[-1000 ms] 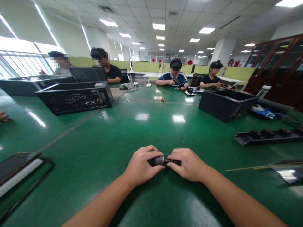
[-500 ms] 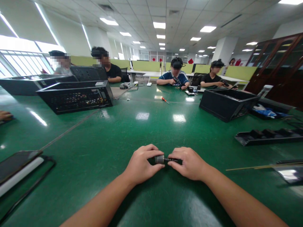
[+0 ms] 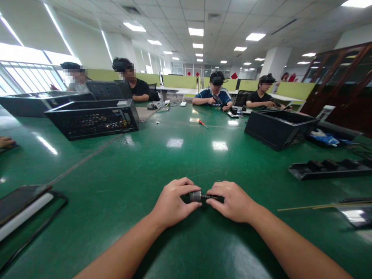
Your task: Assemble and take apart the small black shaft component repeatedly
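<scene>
Both my hands rest on the green table (image 3: 122, 186), closed round a small dark cylindrical tool (image 3: 200, 197) with a silver collar. My left hand (image 3: 171, 201) grips the silver end with thumb and fingers curled. My right hand (image 3: 232, 201) pinches the thin black end. The two hands sit almost touching, and most of the tool is hidden inside them.
An open black computer case (image 3: 93, 120) lies at the back left, another black case (image 3: 279, 128) at the right. A black panel (image 3: 328, 168) and thin rods (image 3: 319, 206) lie at the right. A dark flat device (image 3: 20, 205) is at the left. Several people sit at the far side.
</scene>
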A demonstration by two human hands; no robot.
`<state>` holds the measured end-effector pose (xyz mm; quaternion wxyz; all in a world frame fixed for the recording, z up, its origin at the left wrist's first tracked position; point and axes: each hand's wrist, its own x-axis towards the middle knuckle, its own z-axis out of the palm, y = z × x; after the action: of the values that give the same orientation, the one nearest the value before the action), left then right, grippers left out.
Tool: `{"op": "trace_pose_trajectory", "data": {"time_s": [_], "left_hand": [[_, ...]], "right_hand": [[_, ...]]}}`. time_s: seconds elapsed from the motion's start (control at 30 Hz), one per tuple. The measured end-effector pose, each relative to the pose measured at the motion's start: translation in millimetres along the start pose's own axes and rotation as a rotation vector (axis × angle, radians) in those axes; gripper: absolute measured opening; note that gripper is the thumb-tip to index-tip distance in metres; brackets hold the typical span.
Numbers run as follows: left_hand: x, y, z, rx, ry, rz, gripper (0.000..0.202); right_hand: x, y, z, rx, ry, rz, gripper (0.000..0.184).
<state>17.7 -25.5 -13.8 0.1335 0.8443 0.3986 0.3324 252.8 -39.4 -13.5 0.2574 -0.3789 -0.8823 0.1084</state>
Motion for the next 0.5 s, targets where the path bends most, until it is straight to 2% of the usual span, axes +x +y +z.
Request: {"op": "trace_pose_trajectory", "data": {"time_s": [0.5], "left_hand": [[1.0,0.0,-1.2,-0.003,0.007,-0.005,0.032]], "right_hand": [[0.5,-0.5,-2.7,-0.005,-0.008,0.014,0.016]]}}
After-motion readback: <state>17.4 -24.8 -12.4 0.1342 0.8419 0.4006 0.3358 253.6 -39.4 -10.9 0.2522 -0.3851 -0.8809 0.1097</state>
